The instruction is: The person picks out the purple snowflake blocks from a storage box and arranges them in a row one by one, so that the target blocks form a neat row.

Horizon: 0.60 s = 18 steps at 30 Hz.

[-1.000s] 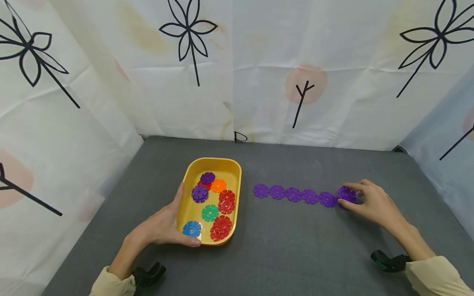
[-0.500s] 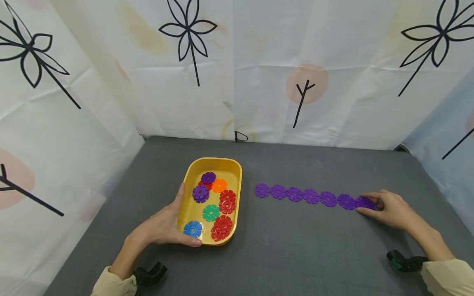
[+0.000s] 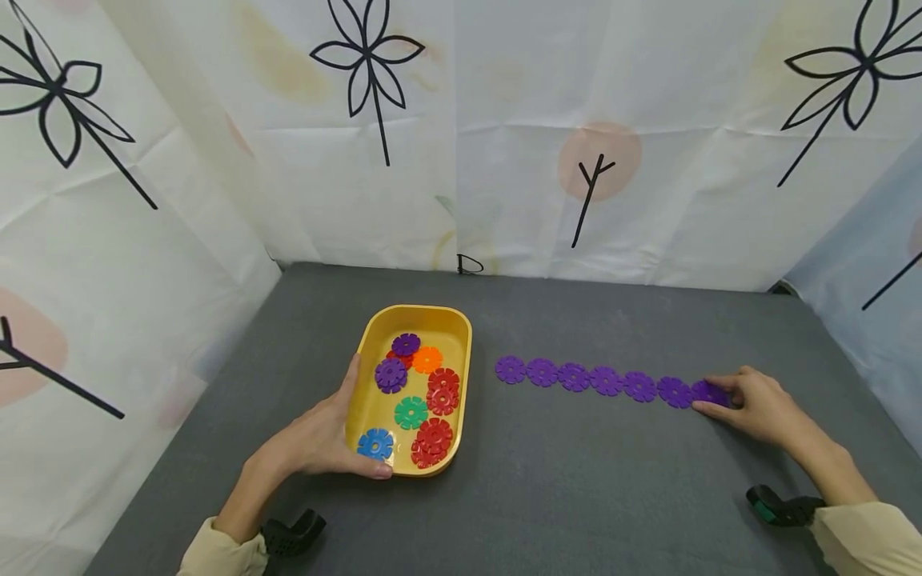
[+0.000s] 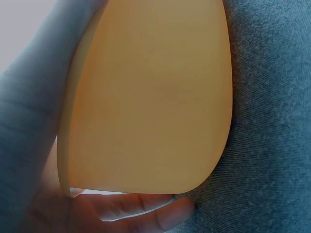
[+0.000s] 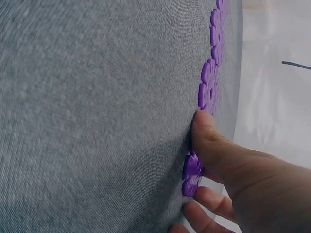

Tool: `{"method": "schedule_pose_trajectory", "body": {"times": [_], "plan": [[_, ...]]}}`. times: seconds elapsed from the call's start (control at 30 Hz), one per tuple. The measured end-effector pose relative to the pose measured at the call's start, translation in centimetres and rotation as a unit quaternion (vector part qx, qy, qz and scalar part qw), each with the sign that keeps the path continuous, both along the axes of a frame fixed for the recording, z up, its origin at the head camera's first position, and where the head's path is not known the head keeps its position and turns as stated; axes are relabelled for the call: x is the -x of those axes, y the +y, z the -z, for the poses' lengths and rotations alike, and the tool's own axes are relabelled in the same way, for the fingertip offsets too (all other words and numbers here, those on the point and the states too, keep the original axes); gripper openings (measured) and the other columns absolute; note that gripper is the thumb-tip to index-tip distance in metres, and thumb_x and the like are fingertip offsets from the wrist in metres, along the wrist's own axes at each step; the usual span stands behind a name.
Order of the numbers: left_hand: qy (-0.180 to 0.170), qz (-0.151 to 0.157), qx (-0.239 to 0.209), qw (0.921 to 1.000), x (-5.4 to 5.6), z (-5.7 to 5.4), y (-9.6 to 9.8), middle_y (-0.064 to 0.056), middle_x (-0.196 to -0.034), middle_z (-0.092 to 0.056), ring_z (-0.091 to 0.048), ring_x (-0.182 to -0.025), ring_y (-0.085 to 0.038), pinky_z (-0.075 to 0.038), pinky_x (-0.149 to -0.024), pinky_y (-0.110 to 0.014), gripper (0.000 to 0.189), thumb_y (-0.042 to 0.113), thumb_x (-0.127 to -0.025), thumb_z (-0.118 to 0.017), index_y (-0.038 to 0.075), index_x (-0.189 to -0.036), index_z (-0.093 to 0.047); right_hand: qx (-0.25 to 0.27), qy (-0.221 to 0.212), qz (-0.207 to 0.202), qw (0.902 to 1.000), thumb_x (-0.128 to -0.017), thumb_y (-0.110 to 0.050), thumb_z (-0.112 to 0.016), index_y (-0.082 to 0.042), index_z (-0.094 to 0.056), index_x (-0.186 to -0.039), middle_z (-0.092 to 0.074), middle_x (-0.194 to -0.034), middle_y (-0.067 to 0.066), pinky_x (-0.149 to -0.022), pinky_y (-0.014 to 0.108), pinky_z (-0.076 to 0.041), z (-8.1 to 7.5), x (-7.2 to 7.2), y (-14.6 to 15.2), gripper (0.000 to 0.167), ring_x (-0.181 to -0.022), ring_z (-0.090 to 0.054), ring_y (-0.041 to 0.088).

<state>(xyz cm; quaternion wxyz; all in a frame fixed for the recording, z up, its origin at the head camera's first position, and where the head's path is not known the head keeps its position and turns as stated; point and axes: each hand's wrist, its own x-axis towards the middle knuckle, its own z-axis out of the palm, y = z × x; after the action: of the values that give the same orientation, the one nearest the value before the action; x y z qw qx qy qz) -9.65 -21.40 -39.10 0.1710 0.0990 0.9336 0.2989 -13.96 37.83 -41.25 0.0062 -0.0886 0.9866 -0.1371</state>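
Left hand (image 3: 327,438), spread wide, gripped yellow tray (image 3: 441,326) round its 8 o'clock side; multicoloured flower discs (image 3: 407,413) lay inside. Purple disc row (image 3: 602,382) lay at tray's 3 o'clock; right hand (image 3: 762,406), partly closed, pinched its 3 o'clock end disc (image 3: 706,391).

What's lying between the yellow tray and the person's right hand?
The head view shows a bare strip of grey cloth beside the tray, then a row of purple flower-shaped discs, the last one pinched by the right hand.
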Motion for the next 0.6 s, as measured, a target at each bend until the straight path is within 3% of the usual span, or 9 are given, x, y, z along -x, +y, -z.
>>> {"method": "schedule_pose_trajectory", "body": {"times": [0.37, 0.6], "plan": [[-0.004, 0.0, -0.014, 0.9999, 0.0, 0.1, 0.0, -0.023, -0.153, -0.041, -0.058, -0.108, -0.023, -0.054, -0.091, -0.038, 0.157, 0.059, -0.063, -0.092, 0.019, -0.161, 0.024, 0.007, 0.052, -0.023, 0.9984, -0.084, -0.027, -0.084, 0.014, -0.069, -0.116, -0.059, -0.081, 0.012, -0.054, 0.024, -0.028, 0.5, 0.1, -0.5, 0.054, -0.067, -0.038, 0.011], [-0.007, 0.0, -0.013, 0.9999, 0.0, 0.0, 0.0, -0.021, -0.152, -0.043, -0.058, -0.109, -0.022, -0.054, -0.092, -0.038, 0.157, 0.059, -0.063, -0.092, 0.021, -0.161, 0.025, 0.009, 0.101, -0.011, 0.9948, -0.083, -0.03, -0.084, 0.01, -0.071, -0.116, -0.063, -0.09, 0.023, -0.057, 0.033, -0.039, -0.5, 0.3, -2.0, 0.054, -0.072, -0.053, 0.025]]}}
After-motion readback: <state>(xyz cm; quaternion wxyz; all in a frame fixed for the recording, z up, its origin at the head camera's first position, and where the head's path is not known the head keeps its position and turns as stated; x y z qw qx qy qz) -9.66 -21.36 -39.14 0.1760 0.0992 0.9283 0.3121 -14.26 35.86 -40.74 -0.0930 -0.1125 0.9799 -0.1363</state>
